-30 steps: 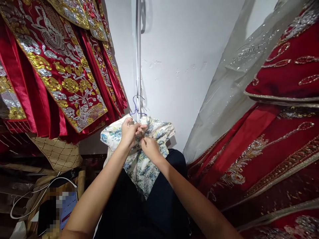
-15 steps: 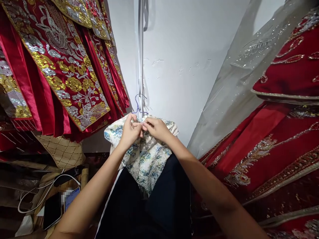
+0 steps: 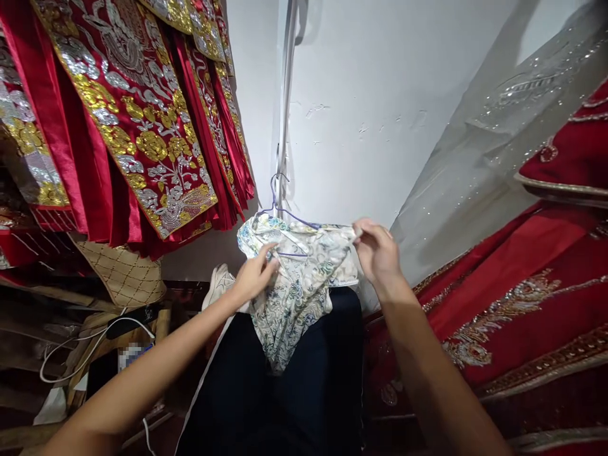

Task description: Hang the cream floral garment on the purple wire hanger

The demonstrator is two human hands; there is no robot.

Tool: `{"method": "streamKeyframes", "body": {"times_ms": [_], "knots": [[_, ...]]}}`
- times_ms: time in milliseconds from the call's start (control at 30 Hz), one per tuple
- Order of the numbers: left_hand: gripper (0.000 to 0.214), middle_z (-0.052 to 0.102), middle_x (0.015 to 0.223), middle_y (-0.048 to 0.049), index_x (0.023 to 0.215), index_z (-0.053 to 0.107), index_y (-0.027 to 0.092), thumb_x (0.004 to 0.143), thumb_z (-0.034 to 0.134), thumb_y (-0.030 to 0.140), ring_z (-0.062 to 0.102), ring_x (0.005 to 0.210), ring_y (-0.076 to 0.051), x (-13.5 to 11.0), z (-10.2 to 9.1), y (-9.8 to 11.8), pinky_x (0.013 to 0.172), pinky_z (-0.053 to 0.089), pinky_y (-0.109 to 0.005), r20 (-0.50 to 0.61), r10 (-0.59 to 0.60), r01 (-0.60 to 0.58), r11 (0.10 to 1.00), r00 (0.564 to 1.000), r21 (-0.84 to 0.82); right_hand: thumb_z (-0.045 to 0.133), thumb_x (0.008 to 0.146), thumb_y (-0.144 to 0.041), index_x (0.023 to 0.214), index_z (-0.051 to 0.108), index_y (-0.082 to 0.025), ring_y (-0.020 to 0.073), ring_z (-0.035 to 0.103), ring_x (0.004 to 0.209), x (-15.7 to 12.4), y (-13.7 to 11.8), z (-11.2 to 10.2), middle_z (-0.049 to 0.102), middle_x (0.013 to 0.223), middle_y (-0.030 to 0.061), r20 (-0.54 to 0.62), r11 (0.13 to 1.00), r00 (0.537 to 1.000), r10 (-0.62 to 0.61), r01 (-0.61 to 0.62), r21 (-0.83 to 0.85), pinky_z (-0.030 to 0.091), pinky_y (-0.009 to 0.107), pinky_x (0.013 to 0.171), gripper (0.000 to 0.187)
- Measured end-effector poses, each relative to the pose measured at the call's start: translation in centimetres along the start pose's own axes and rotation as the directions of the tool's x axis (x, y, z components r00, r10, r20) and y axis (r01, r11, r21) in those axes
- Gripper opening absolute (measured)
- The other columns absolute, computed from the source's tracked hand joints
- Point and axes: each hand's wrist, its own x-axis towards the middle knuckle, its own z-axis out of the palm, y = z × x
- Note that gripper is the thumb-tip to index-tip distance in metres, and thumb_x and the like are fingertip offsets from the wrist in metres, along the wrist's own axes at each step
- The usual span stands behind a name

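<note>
A white floral shirt (image 3: 299, 288) with blue and green print hangs from a purple-blue wire hanger (image 3: 274, 190) in front of my knees. The hanger's hook is at a white upright pole, and its lower bar shows through the shirt's opening. My right hand (image 3: 379, 250) pinches the shirt's upper edge at the right and holds it stretched out sideways. At the left side of the opening, my left hand (image 3: 256, 273) has its fingers closed on the fabric near the hanger bar. The lower part of the shirt hangs in folds between my legs.
Red embroidered costumes with gold and silver sequins (image 3: 152, 145) hang at the left. A red beaded gown (image 3: 527, 266) and a sheer glittery veil (image 3: 475, 152) are close by on the right. A white cable (image 3: 95, 345) lies over a wooden stool at the lower left.
My hands have moved apart from the hanger's middle. The right hand has drawn the shirt's edge to the right, and the hanger's shoulder and lower bar now show. The view has shifted slightly.
</note>
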Motion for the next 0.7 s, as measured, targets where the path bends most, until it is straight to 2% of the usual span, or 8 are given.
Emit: {"method": "streamKeyframes", "body": {"times_ms": [67, 200, 267, 367, 433, 500, 600, 700], "knots": [[0.029, 0.062, 0.060, 0.0007, 0.110, 0.065, 0.027, 0.090, 0.051, 0.042, 0.059, 0.056, -0.021, 3.0, -1.0, -0.3, 0.057, 0.039, -0.026, 0.051, 0.067, -0.076, 0.973, 0.996, 0.216, 0.051, 0.086, -0.041, 0.064, 0.048, -0.024, 0.0151, 0.048, 0.059, -2.1, 0.3, -1.6, 0.039, 0.063, 0.0005, -0.003, 0.981, 0.991, 0.136, -0.134, 0.140, 0.043, 0.032, 0.057, 0.029], [0.031, 0.061, 0.062, -0.0067, 0.067, 0.065, 0.022, 0.085, 0.054, 0.045, 0.060, 0.066, -0.026, 6.9, -3.8, -1.7, 0.060, 0.036, -0.029, 0.087, -0.043, -0.015, 0.821, 0.995, 0.570, 0.052, 0.086, -0.043, 0.069, 0.045, -0.026, 0.0163, 0.055, 0.065, -6.7, 3.4, -4.1, 0.041, 0.063, -0.0014, -0.132, 0.888, 0.947, 0.292, -0.218, 0.404, 0.053, 0.035, 0.067, 0.026], [0.029, 0.061, 0.064, -0.0083, 0.068, 0.065, 0.021, 0.084, 0.054, 0.043, 0.060, 0.071, -0.029, 7.1, -5.7, -2.5, 0.064, 0.036, -0.032, 0.032, -0.077, 0.040, 0.776, 0.997, 0.629, 0.053, 0.087, -0.041, 0.070, 0.044, -0.026, 0.0152, 0.058, 0.068, -9.1, 6.1, -4.5, 0.044, 0.064, -0.0025, -0.218, 0.860, 0.913, 0.345, -0.215, 0.462, 0.056, 0.033, 0.073, 0.024], [0.022, 0.064, 0.078, -0.0108, 0.072, 0.068, 0.021, 0.080, 0.056, 0.037, 0.058, 0.091, -0.033, 6.3, -8.9, -3.5, 0.074, 0.039, -0.036, -0.099, -0.035, 0.091, 0.751, 0.994, 0.654, 0.053, 0.087, -0.037, 0.068, 0.040, -0.026, 0.0122, 0.057, 0.059, -12.1, 10.1, -3.7, 0.042, 0.060, -0.0050, -0.243, 0.805, 0.864, 0.441, -0.261, 0.533, 0.058, 0.030, 0.071, 0.026], [0.014, 0.064, 0.086, -0.0106, 0.065, 0.066, 0.020, 0.070, 0.064, 0.033, 0.055, 0.099, -0.032, 5.7, -10.5, -4.1, 0.077, 0.040, -0.035, -0.209, -0.072, 0.171, 0.844, 0.975, 0.509, 0.055, 0.086, -0.036, 0.067, 0.040, -0.025, 0.0120, 0.056, 0.054, -13.6, 11.8, -2.6, 0.042, 0.057, -0.0057, -0.242, 0.764, 0.836, 0.493, -0.282, 0.581, 0.059, 0.030, 0.066, 0.026], [0.014, 0.062, 0.077, -0.0077, 0.052, 0.060, 0.018, 0.057, 0.071, 0.025, 0.056, 0.087, -0.027, 4.8, -11.3, -4.9, 0.071, 0.040, -0.030, -0.298, -0.277, 0.330, 0.933, 0.913, 0.143, 0.058, 0.083, -0.035, 0.068, 0.043, -0.025, 0.0124, 0.058, 0.055, -14.4, 12.7, -1.3, 0.045, 0.057, -0.0053, -0.240, 0.720, 0.804, 0.544, -0.301, 0.625, 0.058, 0.029, 0.064, 0.023], [0.021, 0.049, 0.051, -0.0003, 0.046, 0.052, 0.017, 0.051, 0.072, 0.021, 0.050, 0.058, -0.018, 2.1, -10.6, -6.4, 0.056, 0.035, -0.027, -0.304, -0.565, 0.476, 0.819, 0.767, -0.320, 0.063, 0.079, -0.035, 0.077, 0.052, -0.025, 0.0129, 0.062, 0.065, -14.8, 12.3, 0.7, 0.055, 0.066, -0.0032, -0.214, 0.650, 0.740, 0.637, -0.367, 0.666, 0.056, 0.028, 0.065, 0.015], [0.022, 0.048, 0.047, 0.0022, 0.051, 0.051, 0.017, 0.054, 0.071, 0.027, 0.045, 0.047, -0.014, -2.1, -7.9, -7.3, 0.051, 0.036, -0.026, -0.351, -0.650, 0.433, 0.733, 0.674, -0.525, 0.067, 0.077, -0.038, 0.104, 0.058, -0.027, 0.0139, 0.064, 0.073, -14.8, 10.8, 3.0, 0.065, 0.087, 0.0005, -0.269, 0.713, 0.713, 0.647, -0.443, 0.543, 0.052, 0.026, 0.064, 0.031]]}}
